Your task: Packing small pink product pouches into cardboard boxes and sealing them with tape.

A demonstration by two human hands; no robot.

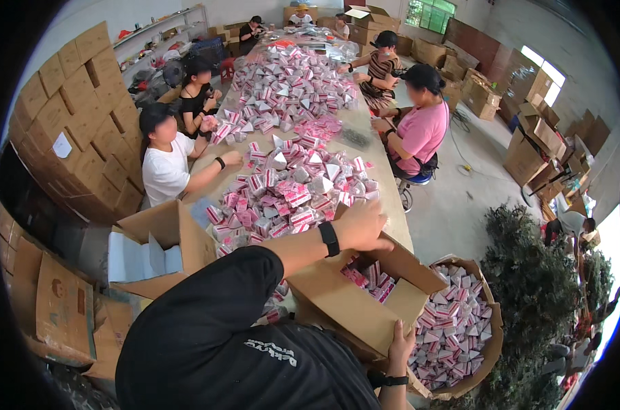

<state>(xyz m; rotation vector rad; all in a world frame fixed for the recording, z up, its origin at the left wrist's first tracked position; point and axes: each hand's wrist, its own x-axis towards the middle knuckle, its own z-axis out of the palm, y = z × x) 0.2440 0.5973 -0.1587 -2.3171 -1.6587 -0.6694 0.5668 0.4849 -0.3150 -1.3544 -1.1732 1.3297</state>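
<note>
An open cardboard carton [344,309] is tilted at the table's near right edge, between my two hands. Inside it lie several small pink-and-white packets [378,281]. My left hand [362,227] reaches across to the carton's far rim and is closed on it, though some fingers are hidden. Low on the near right side, my right hand [400,347] grips the same carton, thumb pointing up. Just beyond my left hand spreads a heap of wedge-shaped, plastic-wrapped packets [293,195] with pink stripes. Beside my right hand stands a large round-edged cardboard bin [491,342] full of similar packets.
Another open carton [170,229] with a pale lining stands at the table's left. People sit along both sides, including one in white [166,160] and one in pink [419,130]. Stacked boxes [77,116] line the left wall; dark green artificial foliage [529,273] fills the right.
</note>
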